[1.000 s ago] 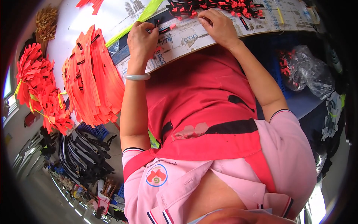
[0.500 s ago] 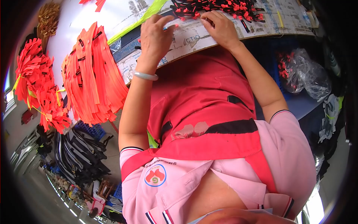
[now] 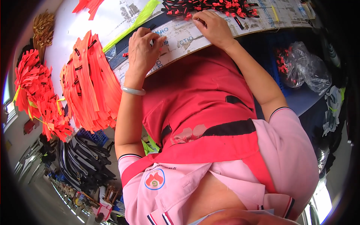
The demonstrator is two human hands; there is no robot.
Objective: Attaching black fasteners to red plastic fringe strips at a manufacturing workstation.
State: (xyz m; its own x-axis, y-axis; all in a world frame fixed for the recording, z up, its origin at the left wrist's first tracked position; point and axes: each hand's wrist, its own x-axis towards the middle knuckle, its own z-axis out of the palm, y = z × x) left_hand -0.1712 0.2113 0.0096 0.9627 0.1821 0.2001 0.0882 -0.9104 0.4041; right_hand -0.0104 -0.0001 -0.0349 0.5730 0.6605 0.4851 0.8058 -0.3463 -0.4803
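Note:
My left hand, with a pale bangle at the wrist, is over the near edge of the worktable with its fingers bent inward. What lies between its fingertips is too small to make out. Beside it a small red-and-black piece lies on the table. My right hand is curled at the near side of a pile of small black-and-red pieces, which look like zipper pulls. Its fingertips are partly hidden, so what they pinch does not show.
Bundles of orange-red zipper-like strips hang over the table's left edge, with another tied bunch farther left. A yellow-green strip crosses the worktable. A clear plastic bag sits below on the right.
My left hand has moved left and toward me, away from the pile. The right hand stays by the pile, shifted slightly left along with the view.

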